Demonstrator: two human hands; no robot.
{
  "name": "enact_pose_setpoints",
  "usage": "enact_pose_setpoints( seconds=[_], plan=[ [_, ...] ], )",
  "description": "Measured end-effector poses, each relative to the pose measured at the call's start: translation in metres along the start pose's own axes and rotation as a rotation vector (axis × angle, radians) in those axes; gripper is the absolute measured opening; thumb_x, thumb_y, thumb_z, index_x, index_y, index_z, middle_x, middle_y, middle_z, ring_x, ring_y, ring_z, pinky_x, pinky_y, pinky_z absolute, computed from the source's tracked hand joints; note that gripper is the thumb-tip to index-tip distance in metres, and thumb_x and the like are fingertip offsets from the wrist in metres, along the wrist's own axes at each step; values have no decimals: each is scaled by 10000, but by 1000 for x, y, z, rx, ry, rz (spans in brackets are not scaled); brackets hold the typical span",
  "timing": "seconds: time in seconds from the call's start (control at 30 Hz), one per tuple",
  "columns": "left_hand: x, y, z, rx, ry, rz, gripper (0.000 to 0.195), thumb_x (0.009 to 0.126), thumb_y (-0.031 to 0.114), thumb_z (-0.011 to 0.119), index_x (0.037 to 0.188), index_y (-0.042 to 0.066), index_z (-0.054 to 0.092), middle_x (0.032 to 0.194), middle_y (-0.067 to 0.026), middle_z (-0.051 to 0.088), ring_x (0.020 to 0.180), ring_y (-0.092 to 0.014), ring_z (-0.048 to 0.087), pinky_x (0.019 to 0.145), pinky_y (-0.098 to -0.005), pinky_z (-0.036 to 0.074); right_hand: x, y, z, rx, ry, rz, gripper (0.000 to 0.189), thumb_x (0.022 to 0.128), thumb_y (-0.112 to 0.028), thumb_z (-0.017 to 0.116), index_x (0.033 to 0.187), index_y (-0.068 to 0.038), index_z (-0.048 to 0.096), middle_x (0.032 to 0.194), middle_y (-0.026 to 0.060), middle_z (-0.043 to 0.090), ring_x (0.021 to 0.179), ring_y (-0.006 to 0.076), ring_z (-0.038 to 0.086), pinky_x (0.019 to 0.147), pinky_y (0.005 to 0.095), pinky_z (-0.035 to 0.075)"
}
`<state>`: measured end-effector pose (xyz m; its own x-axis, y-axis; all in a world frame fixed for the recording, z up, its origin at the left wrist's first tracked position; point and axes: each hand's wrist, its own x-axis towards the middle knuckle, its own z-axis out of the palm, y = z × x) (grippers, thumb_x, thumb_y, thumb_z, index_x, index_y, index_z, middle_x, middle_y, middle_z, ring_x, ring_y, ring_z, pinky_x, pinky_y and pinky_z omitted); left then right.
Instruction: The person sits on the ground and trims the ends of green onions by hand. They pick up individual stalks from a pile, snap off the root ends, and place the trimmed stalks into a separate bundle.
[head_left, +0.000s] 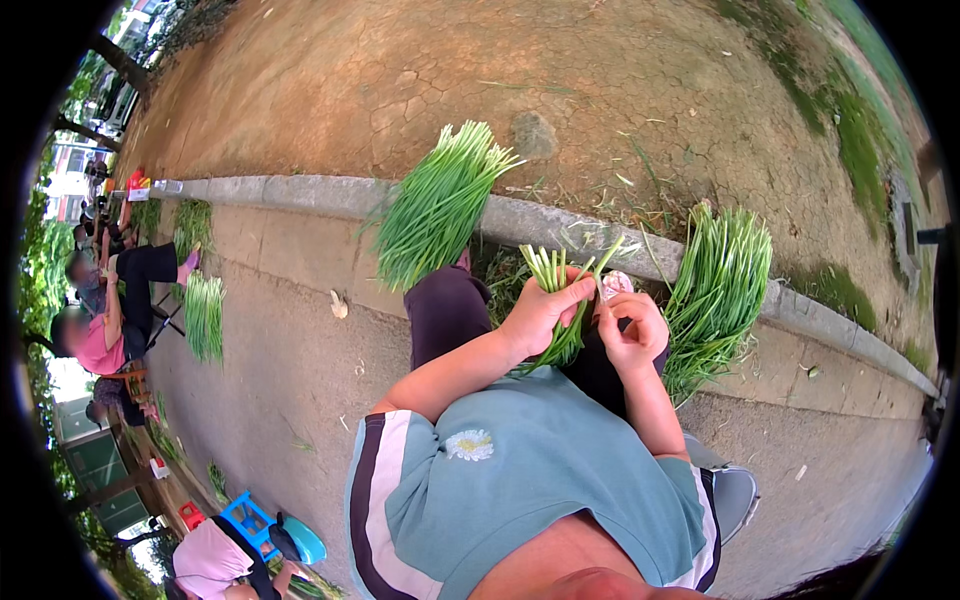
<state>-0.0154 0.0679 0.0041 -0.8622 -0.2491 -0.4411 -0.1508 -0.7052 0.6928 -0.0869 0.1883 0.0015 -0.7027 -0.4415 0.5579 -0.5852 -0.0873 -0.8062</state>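
Observation:
My left hand (547, 311) is closed around a small bunch of green chives (564, 341), their pale cut ends pointing away from me. One stalk stands apart from the bunch, leaning toward my right hand. Thumb and forefinger of my right hand (634, 326) pinch a thin pale strip of chive (601, 286) beside that stalk. A large pile of chives (439, 206) lies across the stone kerb by my left knee. Another pile (716, 296) rests over the kerb to the right of my right hand. Between my legs are loose green trimmings (508, 279), partly hidden.
The kerb (577, 229) separates cracked bare soil (360, 90) from pavement (277, 322). To the left, a person in pink (103, 345) sits near another chive bundle (204, 319). Lower left, a bent person (214, 559) is beside a blue stool (249, 523) and a turquoise basin (306, 541).

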Motion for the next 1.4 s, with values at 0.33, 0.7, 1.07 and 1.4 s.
enact_pose_setpoints(
  seconds=[0.33,0.7,1.07,1.4],
  plan=[
    [-4,11,4,-69,-31,40,135,775,114,575,867,22,537,709,-45,561,454,-33,377,402,-157,277,-1,16,-2,1065,242,873,49,774,-53,536,760,-65,491,747,23,524,484,31,399,469,182,398],
    [-4,16,1,199,-149,-111,210,752,141,608,877,-21,561,653,-55,558,437,-26,365,388,-164,268,16,25,-9,1885,339,1333,97,790,-52,503,884,-35,512,781,25,526,510,16,461,555,182,490],
    [-12,37,-11,113,-251,-163,235,821,209,521,815,-23,557,574,2,480,468,-17,355,400,-154,235,31,56,-42,1468,460,1056,131,790,-21,492,918,-13,517,692,11,469,542,65,443,569,195,478],
    [-16,52,11,470,-381,-65,293,838,252,491,789,-13,606,529,0,518,432,-12,355,399,-163,261,26,27,-39,433,-246,846,299,807,-163,532,1063,-9,513,942,99,582,846,130,550,633,216,443]
  ],
)
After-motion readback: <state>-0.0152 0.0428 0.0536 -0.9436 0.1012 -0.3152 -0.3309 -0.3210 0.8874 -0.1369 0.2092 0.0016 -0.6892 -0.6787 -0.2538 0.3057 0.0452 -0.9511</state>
